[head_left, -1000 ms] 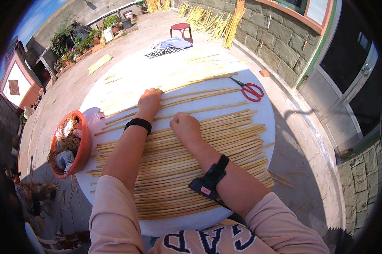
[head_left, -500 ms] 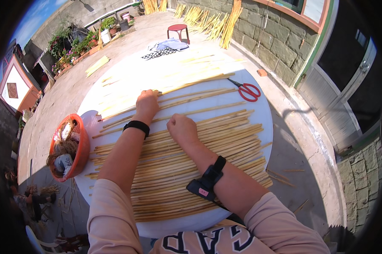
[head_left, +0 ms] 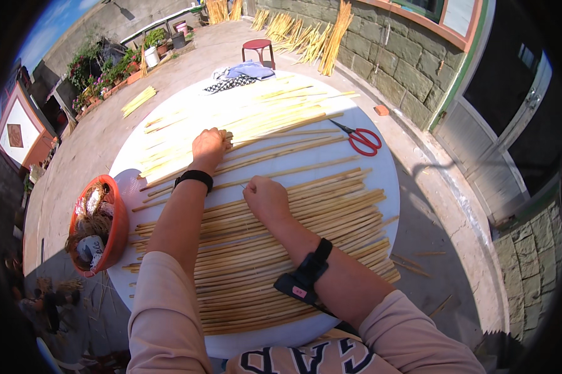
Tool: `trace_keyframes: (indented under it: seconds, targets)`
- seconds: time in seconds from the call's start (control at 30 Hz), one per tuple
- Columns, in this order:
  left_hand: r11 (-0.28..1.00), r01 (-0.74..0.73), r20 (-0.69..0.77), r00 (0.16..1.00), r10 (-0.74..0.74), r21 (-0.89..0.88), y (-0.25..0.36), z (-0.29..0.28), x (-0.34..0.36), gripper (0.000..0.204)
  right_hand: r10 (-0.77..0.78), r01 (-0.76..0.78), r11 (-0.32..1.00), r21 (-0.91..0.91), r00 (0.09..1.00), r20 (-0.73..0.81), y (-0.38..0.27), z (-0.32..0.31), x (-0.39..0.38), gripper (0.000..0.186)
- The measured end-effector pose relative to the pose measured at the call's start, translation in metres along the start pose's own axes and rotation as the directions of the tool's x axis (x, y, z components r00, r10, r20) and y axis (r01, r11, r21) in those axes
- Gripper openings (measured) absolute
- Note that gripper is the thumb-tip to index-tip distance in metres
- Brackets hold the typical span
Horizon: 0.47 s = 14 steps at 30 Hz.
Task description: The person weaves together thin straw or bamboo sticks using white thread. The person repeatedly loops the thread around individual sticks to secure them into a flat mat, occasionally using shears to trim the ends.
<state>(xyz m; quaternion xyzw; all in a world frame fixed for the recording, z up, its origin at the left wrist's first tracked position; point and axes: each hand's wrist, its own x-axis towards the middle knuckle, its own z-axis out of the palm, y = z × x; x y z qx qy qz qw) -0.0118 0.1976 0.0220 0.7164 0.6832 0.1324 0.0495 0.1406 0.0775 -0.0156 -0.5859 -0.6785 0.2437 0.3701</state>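
A mat-like row of straw-coloured stalks [head_left: 281, 262] lies side by side across the near half of the round white table [head_left: 128, 187]. Beyond it are several looser stalks [head_left: 306, 163] with gaps between them. My left hand [head_left: 210, 148] is over the far stalks, its fingers curled round a stalk; its fingertips are partly hidden. My right hand [head_left: 266, 196] is closed in a pinch just above the row's far edge. A thin dark tip shows by its fingers, too small to name. Red-handled scissors [head_left: 363, 142] lie at the table's right.
An orange basket [head_left: 122, 218] holding fibre bundles stands at the table's left edge. Cloths [head_left: 243, 71] lie at the far edge, before a red stool [head_left: 258, 45]. More stalks lean on the stone wall [head_left: 412, 75]. A brick piece [head_left: 381, 110] lies on the ground.
My left hand has shifted slightly left and nearer, its fingers still curled on the far stalks. My right hand stays closed, lowered slightly. The whole view has tilted a little.
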Motion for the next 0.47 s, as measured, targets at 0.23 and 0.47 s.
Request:
trace_keyframes:
  seconds: [0.23, 0.47]
  targets:
    - [0.984, -0.159, -0.251, 0.952, 0.176, 0.085, 0.005, 0.001, 0.042, 0.020, 0.047, -0.047, 0.999, 0.010, 0.999, 0.026, -0.003, -0.004, -0.003, 0.019]
    - [0.987, -0.122, -0.122, 0.983, 0.135, 0.106, 0.010, 0.015, 0.093, 0.025, 0.103, -0.105, 0.994, 0.017, 0.992, 0.075, -0.007, -0.010, -0.002, 0.019]
